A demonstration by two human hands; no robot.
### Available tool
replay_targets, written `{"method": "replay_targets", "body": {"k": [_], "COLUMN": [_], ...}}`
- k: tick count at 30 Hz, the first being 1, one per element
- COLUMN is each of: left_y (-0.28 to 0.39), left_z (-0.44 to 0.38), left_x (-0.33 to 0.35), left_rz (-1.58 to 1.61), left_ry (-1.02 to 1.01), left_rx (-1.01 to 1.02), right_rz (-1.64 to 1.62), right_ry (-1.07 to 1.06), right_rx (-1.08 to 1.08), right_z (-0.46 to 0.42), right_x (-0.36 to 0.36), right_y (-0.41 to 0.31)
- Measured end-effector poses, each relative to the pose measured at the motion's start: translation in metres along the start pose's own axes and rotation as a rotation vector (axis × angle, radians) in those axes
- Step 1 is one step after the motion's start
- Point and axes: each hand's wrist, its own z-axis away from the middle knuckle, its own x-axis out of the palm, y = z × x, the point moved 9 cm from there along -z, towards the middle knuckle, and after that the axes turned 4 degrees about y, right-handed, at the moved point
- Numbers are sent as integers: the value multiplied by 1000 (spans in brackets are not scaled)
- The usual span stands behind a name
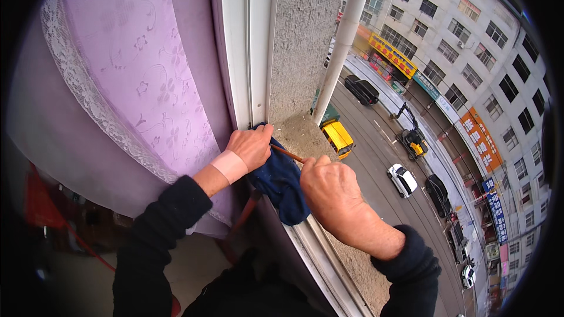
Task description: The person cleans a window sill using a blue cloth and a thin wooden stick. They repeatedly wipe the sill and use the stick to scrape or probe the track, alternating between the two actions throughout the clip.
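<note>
My left hand (251, 147), with a pale adhesive patch around its wrist, pinches a dark blue cloth (282, 185) at the bottom corner of the window frame (260, 53). The cloth drapes along the sill's metal track (317, 244). In my right hand (332, 189) is a thin orange-brown stick (286, 152), its handle end hidden inside the fist. It slants up and left towards the cloth beside my left fingers. Its far tip is out of sight, so I cannot tell whether it presses into the cloth.
A purple curtain (145, 75) with lace trim hangs at my left. Outside the rough concrete ledge (304, 134), a white pipe (341, 48) runs upward. Far below lies a street (374, 141) with vehicles and a small excavator (414, 141). A sharp drop begins past the ledge.
</note>
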Motion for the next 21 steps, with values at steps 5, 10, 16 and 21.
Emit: {"method": "replay_targets", "body": {"k": [5,10,16,21], "left_y": [-12,-13,-14,-18], "left_z": [5,1,1,7], "left_x": [3,4,6,-5], "left_rz": [39,104,200,371], "left_ry": [-40,-103,0,146], "left_rx": [-10,-17,24,21], "right_rz": [-24,-92,-688,-1078], "right_ry": [-22,44,-54,-15], "right_rx": [22,99,349,455], "right_z": [-6,-8,21,21], "right_x": [6,28,76,104], "right_y": [-6,-9,-6,-2]}}
